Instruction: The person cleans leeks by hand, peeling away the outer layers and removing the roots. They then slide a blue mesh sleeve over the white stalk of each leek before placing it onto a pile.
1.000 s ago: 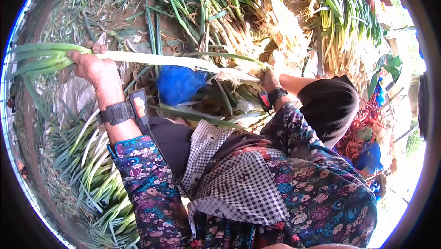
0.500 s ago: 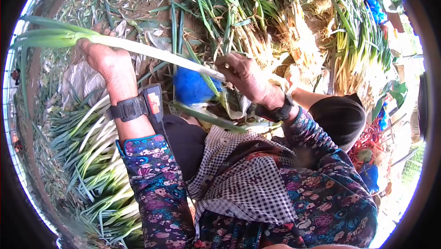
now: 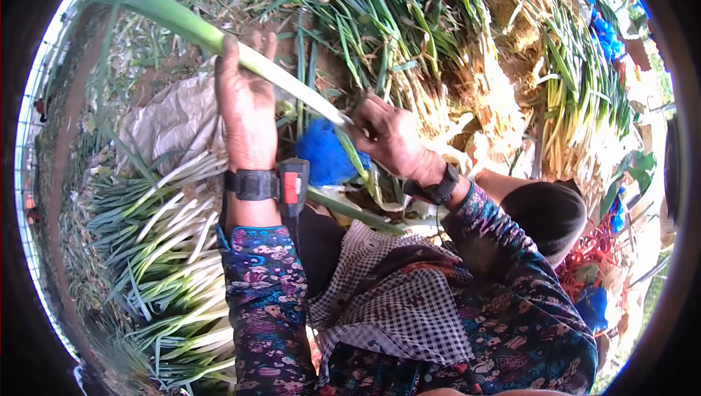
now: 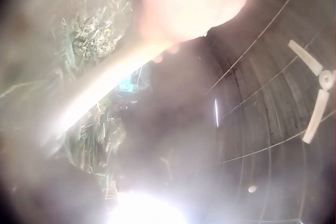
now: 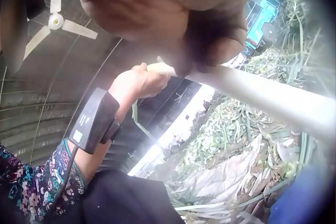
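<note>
A long green onion [image 3: 296, 89] slants down from upper left to right between my two hands in the head view. My left hand [image 3: 248, 115] holds it where white turns to green, the stalk crossing between thumb and fingers. My right hand [image 3: 394, 136] pinches the white root end with curled fingers. From that end a yellow-green strip of leaf [image 3: 353, 153] hangs down over a blue plastic bag [image 3: 321, 151]. In the right wrist view, the white stalk [image 5: 273, 95] runs below the right hand's fingers. Glare washes out much of the left wrist view.
Trimmed white-stemmed onions [image 3: 182, 250] lie in a pile at the left. Untrimmed onions with dry roots [image 3: 423, 96] are heaped ahead, and more bundles [image 3: 569, 104] stand at the right. A pale plastic sheet [image 3: 175, 122] and leaf scraps cover the ground.
The right hand has come in from the root tips at the right and now pinches the stalk's end. The left hand has moved right and turned more upright, tilting the onion more steeply.
</note>
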A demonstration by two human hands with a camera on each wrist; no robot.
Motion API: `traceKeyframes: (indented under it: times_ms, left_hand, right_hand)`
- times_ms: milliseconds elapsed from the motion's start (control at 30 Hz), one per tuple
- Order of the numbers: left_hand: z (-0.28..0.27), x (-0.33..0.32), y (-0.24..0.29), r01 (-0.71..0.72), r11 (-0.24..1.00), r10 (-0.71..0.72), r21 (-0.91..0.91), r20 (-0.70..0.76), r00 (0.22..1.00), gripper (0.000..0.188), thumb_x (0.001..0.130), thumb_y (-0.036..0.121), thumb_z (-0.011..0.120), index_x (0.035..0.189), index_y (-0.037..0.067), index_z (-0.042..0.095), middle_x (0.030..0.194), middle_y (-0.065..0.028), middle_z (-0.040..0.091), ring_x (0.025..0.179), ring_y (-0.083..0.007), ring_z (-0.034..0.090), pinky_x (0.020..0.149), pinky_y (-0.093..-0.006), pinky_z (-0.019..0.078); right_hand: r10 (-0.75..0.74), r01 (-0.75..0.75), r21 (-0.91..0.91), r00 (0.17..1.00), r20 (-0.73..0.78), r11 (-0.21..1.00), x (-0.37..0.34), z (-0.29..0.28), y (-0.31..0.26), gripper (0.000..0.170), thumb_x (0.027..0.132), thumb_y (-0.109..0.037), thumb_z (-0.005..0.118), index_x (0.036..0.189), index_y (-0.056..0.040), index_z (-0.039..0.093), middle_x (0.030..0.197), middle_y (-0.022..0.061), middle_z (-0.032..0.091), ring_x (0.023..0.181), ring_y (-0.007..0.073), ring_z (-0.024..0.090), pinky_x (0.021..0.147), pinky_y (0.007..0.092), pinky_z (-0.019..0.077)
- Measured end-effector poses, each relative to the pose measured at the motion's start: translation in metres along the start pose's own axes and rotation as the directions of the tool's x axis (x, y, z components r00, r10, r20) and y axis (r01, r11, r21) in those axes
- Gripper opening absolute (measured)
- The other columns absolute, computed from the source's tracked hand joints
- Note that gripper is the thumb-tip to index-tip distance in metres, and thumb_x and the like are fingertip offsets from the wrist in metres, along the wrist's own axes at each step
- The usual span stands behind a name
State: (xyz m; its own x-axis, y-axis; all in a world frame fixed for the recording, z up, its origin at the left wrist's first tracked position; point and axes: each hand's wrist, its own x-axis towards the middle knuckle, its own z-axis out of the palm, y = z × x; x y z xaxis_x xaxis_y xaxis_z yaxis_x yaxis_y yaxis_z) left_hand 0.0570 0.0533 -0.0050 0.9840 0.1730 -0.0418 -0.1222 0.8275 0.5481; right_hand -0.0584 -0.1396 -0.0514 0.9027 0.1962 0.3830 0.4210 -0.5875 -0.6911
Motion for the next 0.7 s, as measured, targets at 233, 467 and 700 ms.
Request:
traceKeyframes:
  times_ms: [233,467,700]
  left_hand:
    - [0.017,-0.019,-0.037,-0.109,0.962,0.116,0.250,-0.015,0.993,0.047,0.079,-0.002,0.068,0.118,0.015,0.047,0.087,-0.0040,0.057,0.073,-0.0173,0.060,0.063,-0.0326,0.0529]
    - [0.001,0.000,-0.030,-0.243,0.873,0.257,0.423,0.024,0.966,0.042,0.078,-0.003,0.069,0.112,0.013,0.049,0.083,-0.0012,0.055,0.060,-0.0129,0.053,0.051,-0.0245,0.0444]
    - [-0.002,-0.018,-0.080,-0.080,0.925,0.062,0.372,0.059,0.996,0.036,0.087,0.012,0.063,0.119,0.011,0.046,0.107,-0.0100,0.060,0.090,-0.0212,0.059,0.076,-0.0366,0.0502]
  right_hand:
    - [0.565,-0.208,0.977,0.801,0.198,-0.047,-0.034,0.000,0.032,0.016,0.089,-0.017,0.059,0.095,-0.0034,0.054,0.080,0.0051,0.060,0.078,0.0158,0.061,0.072,0.0294,0.0492]
    - [0.053,0.178,-0.308,0.786,0.616,0.934,-0.175,-0.058,0.161,0.012,0.087,-0.012,0.057,0.090,-0.0010,0.056,0.073,0.0114,0.059,0.077,0.0242,0.061,0.071,0.0342,0.0479]
    - [0.239,-0.405,0.496,0.900,0.364,0.768,-0.054,-0.059,0.084,0.044,0.095,-0.035,0.053,0.120,0.0015,0.053,0.110,0.0099,0.062,0.095,0.0186,0.059,0.086,0.0316,0.0457]
